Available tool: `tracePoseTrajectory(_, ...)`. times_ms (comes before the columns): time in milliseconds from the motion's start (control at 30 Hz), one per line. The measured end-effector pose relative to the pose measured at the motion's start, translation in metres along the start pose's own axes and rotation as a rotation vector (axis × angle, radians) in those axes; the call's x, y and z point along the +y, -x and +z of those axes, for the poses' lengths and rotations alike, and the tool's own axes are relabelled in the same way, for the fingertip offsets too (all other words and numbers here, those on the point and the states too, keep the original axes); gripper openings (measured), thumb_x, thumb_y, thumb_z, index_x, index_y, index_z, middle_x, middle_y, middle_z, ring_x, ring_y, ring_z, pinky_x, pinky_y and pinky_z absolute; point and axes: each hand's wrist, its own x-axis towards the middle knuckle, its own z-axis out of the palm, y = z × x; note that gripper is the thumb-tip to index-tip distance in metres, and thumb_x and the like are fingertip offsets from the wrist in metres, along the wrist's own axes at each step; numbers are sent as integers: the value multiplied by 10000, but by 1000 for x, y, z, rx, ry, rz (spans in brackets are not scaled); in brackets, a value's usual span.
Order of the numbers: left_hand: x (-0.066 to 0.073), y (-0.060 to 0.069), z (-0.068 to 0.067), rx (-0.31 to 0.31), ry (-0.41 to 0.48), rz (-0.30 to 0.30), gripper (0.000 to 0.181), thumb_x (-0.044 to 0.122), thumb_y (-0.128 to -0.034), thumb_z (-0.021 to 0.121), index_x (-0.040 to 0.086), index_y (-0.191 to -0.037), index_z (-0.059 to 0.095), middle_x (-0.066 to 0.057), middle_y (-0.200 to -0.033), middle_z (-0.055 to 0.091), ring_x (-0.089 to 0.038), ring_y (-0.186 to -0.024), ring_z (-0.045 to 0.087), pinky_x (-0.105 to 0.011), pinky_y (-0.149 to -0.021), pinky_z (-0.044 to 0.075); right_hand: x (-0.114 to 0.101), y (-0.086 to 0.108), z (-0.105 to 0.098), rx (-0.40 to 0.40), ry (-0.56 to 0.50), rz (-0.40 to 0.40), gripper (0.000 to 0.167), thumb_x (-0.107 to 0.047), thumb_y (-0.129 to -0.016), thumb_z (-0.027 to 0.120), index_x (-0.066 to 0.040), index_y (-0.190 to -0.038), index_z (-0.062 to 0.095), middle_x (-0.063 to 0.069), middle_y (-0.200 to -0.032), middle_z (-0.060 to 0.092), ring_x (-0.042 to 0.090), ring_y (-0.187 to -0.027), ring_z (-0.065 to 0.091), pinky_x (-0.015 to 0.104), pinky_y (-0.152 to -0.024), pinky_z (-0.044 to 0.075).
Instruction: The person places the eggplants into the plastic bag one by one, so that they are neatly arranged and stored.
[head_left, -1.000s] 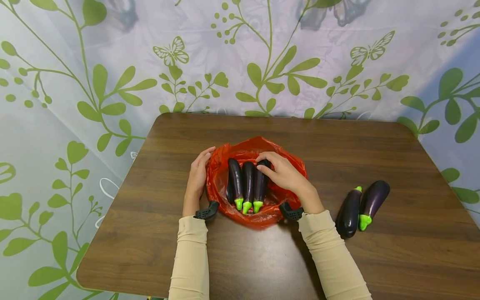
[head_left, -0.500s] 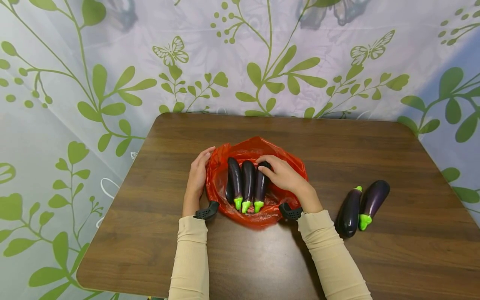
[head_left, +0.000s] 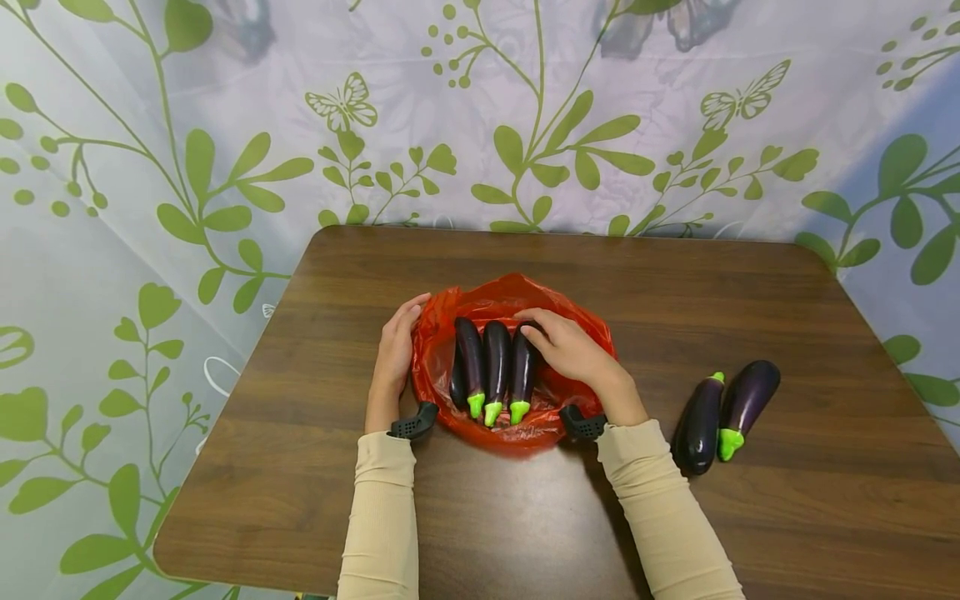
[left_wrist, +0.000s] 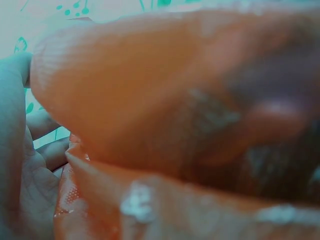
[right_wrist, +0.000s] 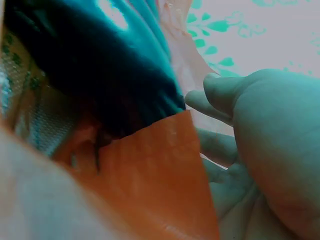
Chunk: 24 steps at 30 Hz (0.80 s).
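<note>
An open red plastic bag (head_left: pixel 438 367) holds several dark eggplants with green stems, three of them side by side, such as the middle eggplant (head_left: pixel 497 358). The left hand (head_left: pixel 393 354) rests against the bag's left outer side, fingers extended; the left wrist view shows that hand (left_wrist: pixel 35 185) beside the blurred orange plastic (left_wrist: pixel 125 100). Over the bag's right part, the right hand (head_left: pixel 573 350) has its fingertips at the top of the rightmost eggplant (head_left: pixel 522 371). In the right wrist view, the right hand (right_wrist: pixel 275 145) has slightly bent fingers beside an eggplant (right_wrist: pixel 115 65).
Two more eggplants lie on the brown wooden table (head_left: pixel 300 483) right of the bag: one with its stem away (head_left: pixel 699 427), the other with its stem toward the person (head_left: pixel 748 404). A leaf-patterned cloth (head_left: pixel 420 108) hangs behind the table.
The right fingertips have shifted slightly to the right, and the rightmost eggplant in the bag has tilted a little, its stem end moving right. The left hand has stayed in place.
</note>
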Motion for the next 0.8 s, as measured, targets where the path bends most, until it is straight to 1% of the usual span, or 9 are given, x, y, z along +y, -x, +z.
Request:
tracePoseTrajectory(100, 1, 0, 0, 2, 0, 1, 435, 363, -1100, 423, 153, -1434, 605, -92, -1416, 616, -243, -1243, 604, -428, -1124, 460, -1, 1, -4, -3, -2, 16, 419, -257, -1073, 558, -53, -1438, 550, 142, -1425, 599, 318, -1333, 560, 515, -1168, 401)
tracePoseTrajectory(233, 0, 0, 0, 2, 7, 5, 433, 360, -1099, 431, 146, -1432, 606, -92, -1411, 618, -230, -1232, 609, -414, -1118, 466, 0, 4, -11, -22, 4, 36, 470, -283, -1065, 573, -59, -1475, 516, 151, -1469, 567, 338, -1360, 539, 539, -1173, 386)
tracePoseTrajectory(467, 1, 1, 0, 8, 8, 8, 427, 348, -1098, 427, 147, -1426, 613, -85, -1406, 625, -221, -1236, 612, -409, -1119, 465, -1, 10, -22, -71, 2, 113, 535, -288, -1067, 564, -44, -1527, 443, 193, -1536, 497, 364, -1288, 617, 550, -1146, 417)
tracePoseTrajectory(567, 2, 1, 1, 9, 3, 2, 429, 351, -1099, 424, 150, -1428, 611, -84, -1408, 623, -223, -1239, 609, -416, -1124, 461, -1, 13, -26, -82, 7, 123, 534, -260, -1071, 554, -30, -1535, 422, 211, -1542, 486, 378, -1287, 616, 557, -1151, 407)
tracePoseTrajectory(667, 2, 1, 1, 11, -1, -1, 427, 353, -1098, 426, 151, -1425, 614, -80, -1406, 623, -222, -1240, 607, -417, -1128, 457, 0, 16, -29, -87, 32, 118, 505, -229, -1065, 559, -16, -1510, 450, 218, -1499, 530, 384, -1264, 626, 565, -1127, 431)
tracePoseTrajectory(800, 1, 0, 0, 8, 4, -4, 430, 356, -1098, 428, 150, -1428, 611, -85, -1411, 619, -225, -1245, 602, -413, -1130, 455, 0, 20, -35, -87, 89, 94, 420, -194, -1034, 605, -3, -1407, 566, 202, -1366, 639, 373, -1204, 641, 562, -1084, 466)
